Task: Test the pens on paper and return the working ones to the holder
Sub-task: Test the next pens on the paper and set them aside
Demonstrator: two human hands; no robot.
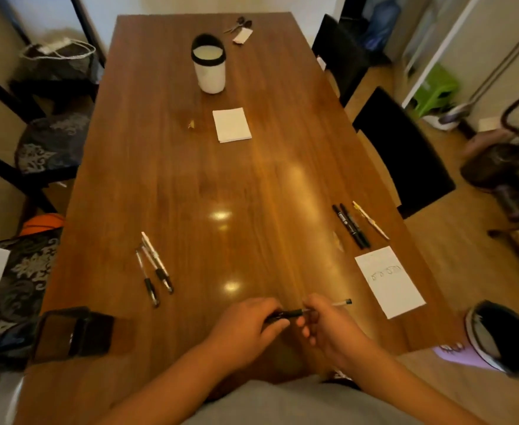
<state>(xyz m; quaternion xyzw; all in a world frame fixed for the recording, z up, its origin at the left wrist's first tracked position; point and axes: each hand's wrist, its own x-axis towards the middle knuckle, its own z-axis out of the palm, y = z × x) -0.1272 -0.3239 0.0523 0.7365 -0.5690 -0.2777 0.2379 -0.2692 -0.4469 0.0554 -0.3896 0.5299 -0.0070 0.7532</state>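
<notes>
At the near edge of the table (pixel 221 185), 1 pen (pixel 295 312) is gripped by both hands: left hand (pixel 246 325) curled round the dark end, right hand (pixel 328 326) pinching the rest. Probably cap work, so it's best pulled straight. Scribbled paper (pixel 390 282) is parked by the right edge, white holder (pixel 208 64) near the far edge.

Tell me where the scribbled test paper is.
In the head view, the scribbled sheet lies near the right edge of the table, nearer the person than the two black markers and right of the right hand.
</notes>
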